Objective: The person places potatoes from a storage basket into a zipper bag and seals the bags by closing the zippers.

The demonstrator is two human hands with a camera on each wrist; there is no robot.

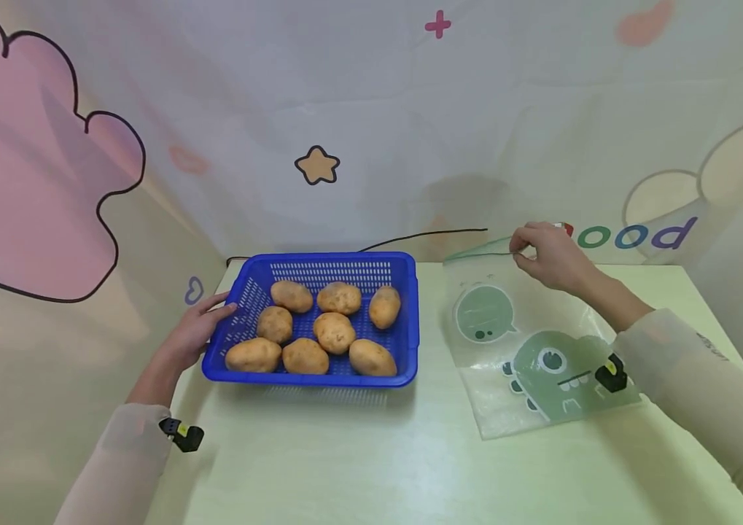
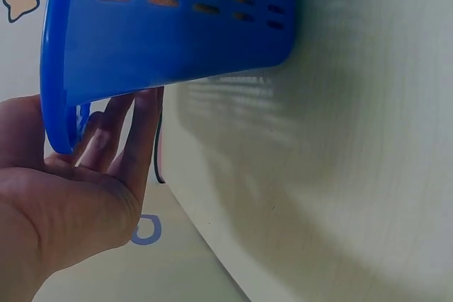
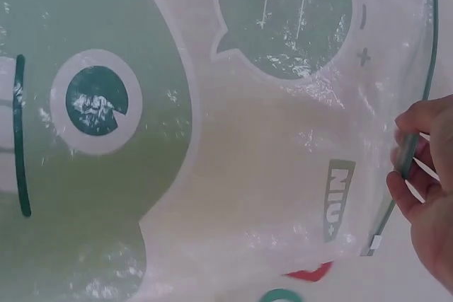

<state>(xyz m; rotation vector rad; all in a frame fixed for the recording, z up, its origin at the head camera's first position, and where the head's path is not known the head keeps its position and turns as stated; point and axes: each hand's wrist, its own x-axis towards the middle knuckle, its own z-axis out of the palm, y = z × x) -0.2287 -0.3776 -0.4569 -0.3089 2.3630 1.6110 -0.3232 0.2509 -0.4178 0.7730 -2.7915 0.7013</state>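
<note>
So the main thing here is a blue rectangular plastic basket with slotted sides, over a pale green tabletop. Inside it are 8 yellowish-brown potatoes, loosely spaced, 3 of them along the basket's near side.

The left hand is at the basket's left end and has a proper grip on it: thumb over the rim, fingers curled under the lip against the outside wall. I honestly can't tell if that end is lifted a bit or sitting flat.

To the right of the basket, well apart from the left hand, there's a big see-through plastic zip bag with a green cartoon monster and a round green speech bubble printed on it. The right hand is pinching the bag's top edge, thumb and fingers closed on the thin green zip strip. The bag hangs below that hand; can't tell if its bottom touches the table. The right wrist view also shows a small white slider near 1 end of the strip.

Both arms wear pale long sleeves with small black gadgets at the cuffs. Behind the basket is a whitish printed cloth backdrop, with an orange star above the basket.
</note>
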